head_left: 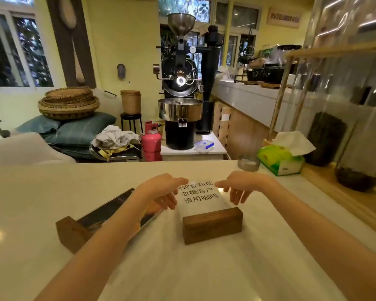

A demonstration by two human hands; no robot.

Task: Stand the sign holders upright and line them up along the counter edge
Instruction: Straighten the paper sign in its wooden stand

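Observation:
Two sign holders lie flat on the pale counter [226, 268]. The right sign holder [212, 227] has a dark wooden block base toward me and a clear panel with black Chinese text pointing away. My left hand [164, 192] and my right hand [237, 187] sit at the panel's far left and right edges, fingers spread and touching or almost touching it. The left sign holder [74, 232] lies on its side, its wooden base at the left and its dark picture panel running under my left forearm, partly hidden.
A green tissue box [280, 161] and a small glass [248, 162] stand at the counter's far right. A wooden shelf frame with dark jars [326, 137] lines the right side. Beyond the far counter edge stands a coffee roaster [180, 94].

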